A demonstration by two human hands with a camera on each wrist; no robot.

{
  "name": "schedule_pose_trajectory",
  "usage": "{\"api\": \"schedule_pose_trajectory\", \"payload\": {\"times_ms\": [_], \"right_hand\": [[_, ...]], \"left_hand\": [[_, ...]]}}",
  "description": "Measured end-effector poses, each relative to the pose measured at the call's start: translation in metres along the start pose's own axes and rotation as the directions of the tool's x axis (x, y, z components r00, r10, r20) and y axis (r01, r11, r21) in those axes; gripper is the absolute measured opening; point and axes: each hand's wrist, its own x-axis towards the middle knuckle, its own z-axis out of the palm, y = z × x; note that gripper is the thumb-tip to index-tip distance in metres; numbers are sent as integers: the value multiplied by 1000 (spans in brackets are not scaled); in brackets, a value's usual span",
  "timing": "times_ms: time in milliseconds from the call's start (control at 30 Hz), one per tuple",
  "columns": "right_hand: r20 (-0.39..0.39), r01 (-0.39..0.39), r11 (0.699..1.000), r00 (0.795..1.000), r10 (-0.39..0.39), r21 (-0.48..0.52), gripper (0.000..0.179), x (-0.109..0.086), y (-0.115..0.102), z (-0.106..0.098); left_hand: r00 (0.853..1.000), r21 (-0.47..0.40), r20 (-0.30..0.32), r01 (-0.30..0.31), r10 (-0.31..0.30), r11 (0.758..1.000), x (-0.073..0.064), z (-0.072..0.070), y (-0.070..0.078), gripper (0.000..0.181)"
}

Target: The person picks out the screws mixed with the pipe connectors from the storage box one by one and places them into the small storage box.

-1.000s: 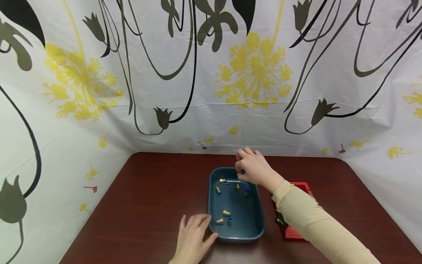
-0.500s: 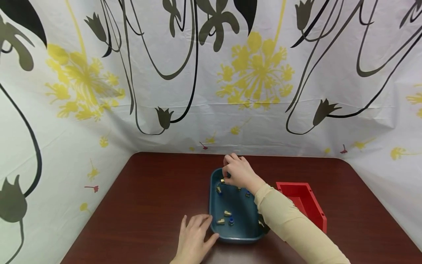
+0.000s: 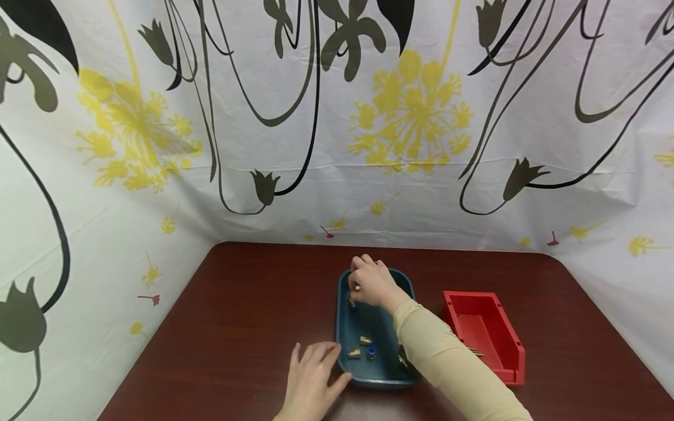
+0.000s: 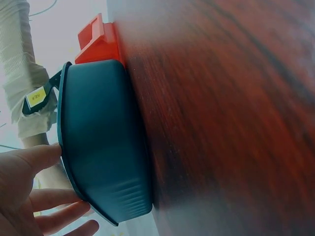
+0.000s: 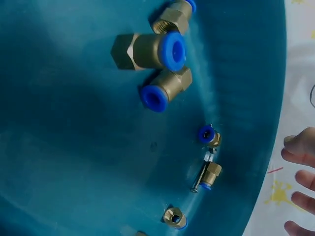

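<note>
A blue-green tub (image 3: 379, 383) stands on the table, with several brass push-fit fittings with blue collars inside. My left hand (image 3: 313, 380) rests its thumb and fingertips against the tub's near-left rim. Over the far-left end of the tub is my right hand (image 3: 372, 283), fingers bent downward. In the right wrist view that hand's loosely spread fingers (image 5: 305, 178) hang beyond the far fittings and hold nothing. A brass fitting (image 5: 211, 173) lies there beside a thin screw (image 5: 200, 176). Three fittings, one of them a large-looking fitting (image 5: 147, 51), lie grouped nearer the camera.
To the right of the tub stands a red bin (image 3: 512, 374), with a few thin metal pieces (image 3: 475, 351) partly hidden by the right sleeve (image 3: 447, 362). The dark wood table (image 3: 253, 304) ends at a patterned cloth (image 3: 337, 193) hanging behind it.
My right hand has moved left and down, from the tub's far-right corner to over its far-left end. The sleeve moved off the red bin, uncovering it. My left hand stays at the rim.
</note>
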Motion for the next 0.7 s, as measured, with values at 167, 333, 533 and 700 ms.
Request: {"api": "schedule_pose_trajectory", "payload": {"times_ms": [167,333,533,700], "right_hand": [[28,-18,1000,999,18,8,17,1,-2,6],[71,-48,999,996,48,-2,14,1,0,11],[111,-100,994,988,103,-36,13,0,6,21],[124,-148,988,981,152,-37,12,-2,11,30]], "left_hand": [[1000,2,8,1,-1,1000,0,0,-1,45],[1000,-6,19,5,-5,1000,0,-1,-1,45],[1000,-11,17,3,-3,1000,0,-1,-1,45],[1000,-11,18,3,-3,1000,1,-1,0,45]]}}
